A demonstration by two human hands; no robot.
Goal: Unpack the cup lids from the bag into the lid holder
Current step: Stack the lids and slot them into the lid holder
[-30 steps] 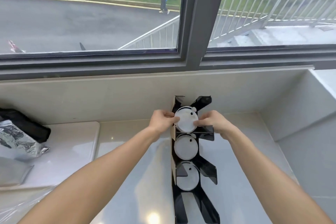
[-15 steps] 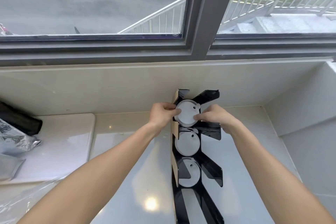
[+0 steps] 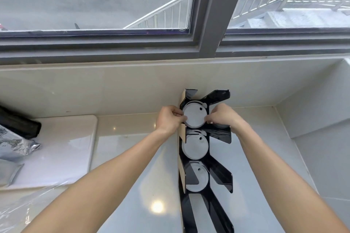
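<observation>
Both forearms reach forward over the pale counter. The left hand (image 3: 169,119) pinches the left rim of the round white plastic cup lid (image 3: 195,116) in the top slot of the black slotted lid holder (image 3: 220,172); the right hand (image 3: 222,116) pinches its right rim. Three lids show, one per slot.

Left hand (image 3: 169,119) & right hand (image 3: 223,116) pinch opposite edges of white cup lid (image 3: 195,116) in top slot of black lid holder (image 3: 220,172); two more lids below, on countertop (image 3: 132,157).

Bare counter (image 3: 132,157) lies left of the black lid holder (image 3: 221,176); wall (image 3: 113,91) behind, foil bag (image 3: 13,143) far left.
</observation>
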